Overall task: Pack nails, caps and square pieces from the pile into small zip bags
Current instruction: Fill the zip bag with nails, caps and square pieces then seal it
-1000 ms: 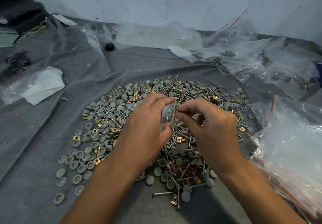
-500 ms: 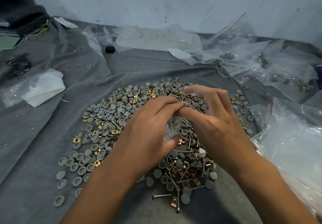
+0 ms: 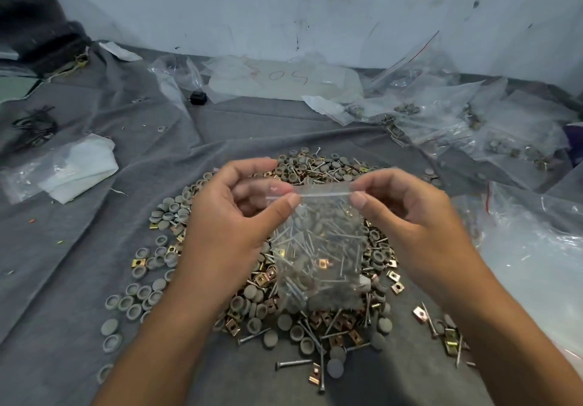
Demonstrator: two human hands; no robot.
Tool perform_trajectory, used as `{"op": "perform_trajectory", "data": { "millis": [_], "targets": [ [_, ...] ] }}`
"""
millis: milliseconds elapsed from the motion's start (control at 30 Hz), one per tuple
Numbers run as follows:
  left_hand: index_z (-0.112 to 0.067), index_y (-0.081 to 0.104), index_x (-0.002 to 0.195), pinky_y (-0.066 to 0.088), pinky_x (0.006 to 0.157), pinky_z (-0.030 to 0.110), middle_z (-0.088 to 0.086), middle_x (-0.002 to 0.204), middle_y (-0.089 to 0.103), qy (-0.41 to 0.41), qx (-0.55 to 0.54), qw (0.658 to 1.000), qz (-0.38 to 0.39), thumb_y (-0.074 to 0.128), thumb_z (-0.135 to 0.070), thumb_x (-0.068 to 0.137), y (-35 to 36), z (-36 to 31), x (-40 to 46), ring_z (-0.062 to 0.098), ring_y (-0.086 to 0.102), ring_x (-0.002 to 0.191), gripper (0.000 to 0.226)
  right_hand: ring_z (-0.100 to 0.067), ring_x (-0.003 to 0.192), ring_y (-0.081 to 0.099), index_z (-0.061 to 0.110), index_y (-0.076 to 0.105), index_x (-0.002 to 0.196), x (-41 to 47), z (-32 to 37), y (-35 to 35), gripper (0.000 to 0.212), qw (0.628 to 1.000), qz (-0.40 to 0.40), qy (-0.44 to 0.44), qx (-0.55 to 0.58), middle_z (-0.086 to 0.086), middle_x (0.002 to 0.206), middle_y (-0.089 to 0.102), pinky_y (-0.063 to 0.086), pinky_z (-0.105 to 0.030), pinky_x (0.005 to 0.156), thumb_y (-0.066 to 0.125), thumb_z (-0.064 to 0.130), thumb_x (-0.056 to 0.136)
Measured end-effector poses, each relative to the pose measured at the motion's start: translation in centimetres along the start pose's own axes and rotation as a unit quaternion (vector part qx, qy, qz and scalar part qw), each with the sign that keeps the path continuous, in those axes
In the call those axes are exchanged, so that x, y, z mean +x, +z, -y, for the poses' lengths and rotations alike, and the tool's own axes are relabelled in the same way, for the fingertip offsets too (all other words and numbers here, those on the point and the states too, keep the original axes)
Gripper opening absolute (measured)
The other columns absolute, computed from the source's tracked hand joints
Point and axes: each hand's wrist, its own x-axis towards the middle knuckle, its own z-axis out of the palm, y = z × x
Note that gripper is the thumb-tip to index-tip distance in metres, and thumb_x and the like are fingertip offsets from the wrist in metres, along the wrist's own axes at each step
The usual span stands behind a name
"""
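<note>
**Zip bag pinched at both top corners, held above pile**

Both forearms reaching in from below, hands raised side by side over the pile (image 3: pixel 315 279). Left hand (image 3: pixel 233 216) pinching the bag (image 3: pixel 318 247) at its top left corner, thumb against forefinger, other fingers curled loosely behind. Right hand (image 3: pixel 410 216) pinching the top right corner the same way. Bag hanging straight down between the hands, clear, holding nails, caps and at least one square piece.

Beneath and around the hands: mixed heap of grey caps (image 3: pixel 164 213), nails (image 3: pixel 293 364) and brass square pieces (image 3: pixel 419 314) on grey cloth (image 3: pixel 79 279). Beyond the right hand: filled bags (image 3: pixel 473 121). Just right of the right forearm: large clear bag (image 3: pixel 536 247). Left of the left hand: folded white sheet in plastic (image 3: pixel 72 168). Far behind: scuffed pale wall (image 3: pixel 284 4).
</note>
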Motion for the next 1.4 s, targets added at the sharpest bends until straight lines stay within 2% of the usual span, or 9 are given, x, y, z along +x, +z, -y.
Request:
{"op": "perform_trajectory", "data": {
  "millis": [100, 333, 500, 667, 833, 933, 1067, 1233, 1400],
  "targets": [
    [-0.019, 0.064, 0.113, 0.057, 0.070, 0.022, -0.001, 0.094, 0.077, -0.004, 0.014, 1.000, 0.003, 0.080, -0.024, 0.067, 0.1, 0.4, 0.2, 0.011, 0.073, 0.084, 0.049, 0.002, 0.071, 0.060, 0.034, 0.072, 0.092, 0.2, -1.0, 0.0, 0.006, 0.998, 0.009, 0.049, 0.034, 0.014, 0.082, 0.070, 0.047, -0.013, 0.063, 0.068, 0.030, 0.091],
    [-0.020, 0.064, 0.114, 0.056, 0.070, 0.020, 0.000, 0.094, 0.078, 0.000, 0.014, 1.000, 0.016, 0.079, -0.025, 0.069, 0.1, 0.4, 0.0, 0.012, 0.074, 0.084, 0.048, 0.003, 0.057, 0.047, 0.030, 0.068, 0.091, -0.2, -0.9, 0.3, 0.017, 1.000, -0.017, 0.010, -0.020, 0.017, 0.070, 0.062, 0.038, -0.012, 0.051, 0.060, 0.045, 0.090],
    [-0.020, 0.062, 0.111, 0.056, 0.068, 0.019, 0.000, 0.094, 0.078, -0.004, 0.006, 1.000, 0.023, 0.078, -0.025, 0.071, -0.1, 0.3, -0.1, 0.012, 0.074, 0.085, 0.043, -0.014, 0.073, 0.059, 0.037, 0.067, 0.099, -0.4, -0.8, 0.6, 0.015, 1.000, 0.007, 0.012, -0.001, 0.009, 0.087, 0.068, 0.050, -0.027, 0.061, 0.060, 0.046, 0.090],
    [-0.016, 0.057, 0.107, 0.056, 0.068, 0.020, 0.002, 0.096, 0.076, -0.005, 0.006, 0.999, 0.049, 0.076, -0.009, 0.082, -0.2, 0.6, 0.0, 0.013, 0.073, 0.086, 0.032, -0.021, 0.069, 0.057, 0.039, 0.069, 0.096, -0.5, -0.6, 0.6, 0.013, 0.999, 0.014, -0.024, -0.032, 0.007, 0.088, 0.069, 0.047, -0.035, 0.056, 0.061, 0.048, 0.091],
    [-0.021, 0.055, 0.118, 0.060, 0.073, 0.028, -0.002, 0.105, 0.076, 0.008, 0.018, 0.997, 0.079, 0.082, -0.026, 0.075, 0.0, 0.5, -0.2, 0.018, 0.074, 0.095, 0.051, -0.011, 0.063, 0.053, 0.036, 0.068, 0.096, -0.8, -0.6, 0.9, 0.011, 0.999, 0.023, -0.029, -0.031, 0.012, 0.081, 0.067, 0.042, -0.023, 0.053, 0.061, 0.045, 0.093],
    [-0.028, 0.057, 0.117, 0.061, 0.071, 0.033, -0.002, 0.100, 0.077, 0.026, 0.049, 0.995, 0.078, 0.081, -0.025, 0.080, 0.2, 0.6, -0.3, 0.018, 0.075, 0.088, 0.044, -0.008, 0.066, 0.057, 0.037, 0.068, 0.097, -0.9, -0.4, 1.5, 0.015, 0.999, 0.040, -0.017, -0.001, 0.011, 0.082, 0.068, 0.049, -0.024, 0.056, 0.061, 0.049, 0.091],
    [-0.033, 0.058, 0.113, 0.060, 0.068, 0.029, -0.001, 0.098, 0.076, 0.030, 0.049, 0.995, 0.085, 0.080, -0.020, 0.083, 0.1, 0.7, -0.4, 0.018, 0.075, 0.086, 0.039, -0.009, 0.078, 0.069, 0.032, 0.071, 0.099, -0.9, -0.2, 1.7, 0.016, 0.999, 0.049, -0.021, 0.005, 0.009, 0.091, 0.073, 0.057, -0.024, 0.067, 0.066, 0.043, 0.090],
    [-0.033, 0.057, 0.104, 0.057, 0.066, 0.024, 0.001, 0.097, 0.076, 0.020, 0.033, 0.994, 0.100, 0.079, -0.022, 0.080, 0.4, 0.6, -0.5, 0.019, 0.075, 0.084, 0.034, -0.007, 0.075, 0.067, 0.029, 0.069, 0.095, -1.0, -0.2, 1.9, 0.012, 0.997, 0.035, -0.062, -0.039, 0.013, 0.086, 0.070, 0.048, -0.013, 0.063, 0.064, 0.040, 0.094],
    [-0.023, 0.056, 0.114, 0.058, 0.070, 0.024, 0.000, 0.102, 0.076, 0.008, 0.015, 0.996, 0.086, 0.081, -0.028, 0.075, -0.3, 0.4, -0.3, 0.017, 0.074, 0.092, 0.046, 0.000, 0.064, 0.057, 0.030, 0.067, 0.090, -0.9, -0.6, 1.6, 0.008, 0.999, 0.031, -0.038, 0.021, 0.012, 0.080, 0.066, 0.045, -0.012, 0.056, 0.064, 0.036, 0.095]
  ]
}}
